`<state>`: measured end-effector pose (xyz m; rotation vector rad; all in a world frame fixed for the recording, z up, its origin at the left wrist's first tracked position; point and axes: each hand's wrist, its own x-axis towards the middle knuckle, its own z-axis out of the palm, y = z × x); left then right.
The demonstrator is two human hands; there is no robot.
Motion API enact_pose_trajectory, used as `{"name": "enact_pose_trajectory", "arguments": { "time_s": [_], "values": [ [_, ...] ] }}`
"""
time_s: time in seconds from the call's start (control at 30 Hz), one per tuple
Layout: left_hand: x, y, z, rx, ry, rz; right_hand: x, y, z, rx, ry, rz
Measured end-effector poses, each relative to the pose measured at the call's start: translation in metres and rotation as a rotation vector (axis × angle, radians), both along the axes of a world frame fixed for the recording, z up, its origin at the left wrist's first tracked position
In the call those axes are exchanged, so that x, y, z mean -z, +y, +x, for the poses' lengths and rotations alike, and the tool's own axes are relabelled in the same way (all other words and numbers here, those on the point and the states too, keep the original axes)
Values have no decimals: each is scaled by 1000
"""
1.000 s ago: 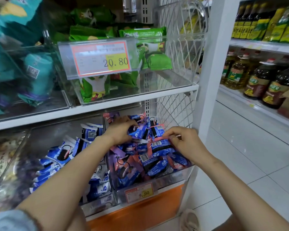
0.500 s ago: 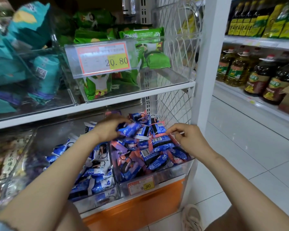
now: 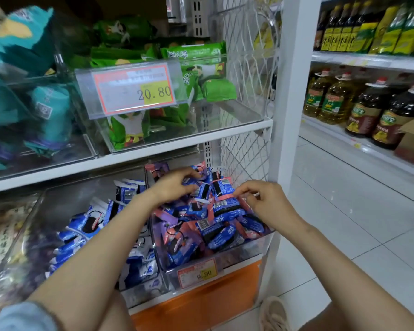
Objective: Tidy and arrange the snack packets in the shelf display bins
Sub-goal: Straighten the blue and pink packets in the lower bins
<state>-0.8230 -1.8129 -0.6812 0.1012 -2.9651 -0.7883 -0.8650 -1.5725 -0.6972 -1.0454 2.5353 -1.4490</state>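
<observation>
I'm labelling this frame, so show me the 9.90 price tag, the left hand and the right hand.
9.90 price tag [image 3: 197,273]: head view, middle of the label.
left hand [image 3: 171,187]: head view, back of the hand.
right hand [image 3: 270,204]: head view, back of the hand.

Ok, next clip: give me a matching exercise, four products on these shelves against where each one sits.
1. green packets
2. blue-and-pink packets
3. blue-and-white packets
4. oil bottles

a. right-hand shelving
b. lower shelf, behind the 9.90 tag
c. upper shelf, behind the 20.80 tag
d. lower shelf, left of the 9.90 tag

Pairs: 1-c; 2-b; 3-d; 4-a
</observation>
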Motion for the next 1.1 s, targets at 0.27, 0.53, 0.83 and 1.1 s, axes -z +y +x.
{"name": "enact_pose_trajectory", "arguments": {
  "time_s": [0.27,0.53,0.83,1.1],
  "values": [
    [40,4,-50,-16,-203,-500,4,-3,-4,8,6,-34],
    [44,1,-58,-32,-62,-445,10,-14,-13,-25,2,-31],
    [36,-3,-46,-47,-249,-546,9,-24,-14,-3,-101,-12],
    [33,-6,-44,-54,12,-529,10,-28,-18,37,-136,-27]
  ]
}}
